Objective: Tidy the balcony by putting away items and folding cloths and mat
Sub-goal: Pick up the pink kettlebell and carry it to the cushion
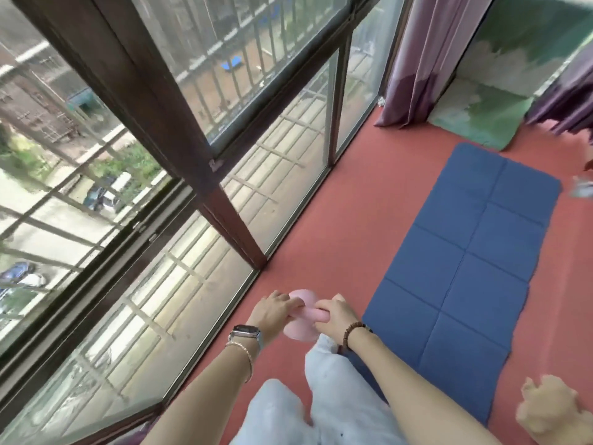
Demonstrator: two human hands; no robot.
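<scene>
Your left hand (276, 311) and right hand (337, 314) both grip a smooth rounded pink object (299, 333) between them; a blue segmented foam mat (465, 268) lies right of your right hand.

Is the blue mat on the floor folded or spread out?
Spread out: the blue mat lies flat on the red floor, its creased panels open side by side.

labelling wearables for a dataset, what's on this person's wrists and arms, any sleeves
Both forearms are bare, no sleeves. Behind the left hand sit a smartwatch with a rectangular metallic case and pale band, then a thin gold bracelet. Behind the right hand is a bracelet of brown beads.
</scene>
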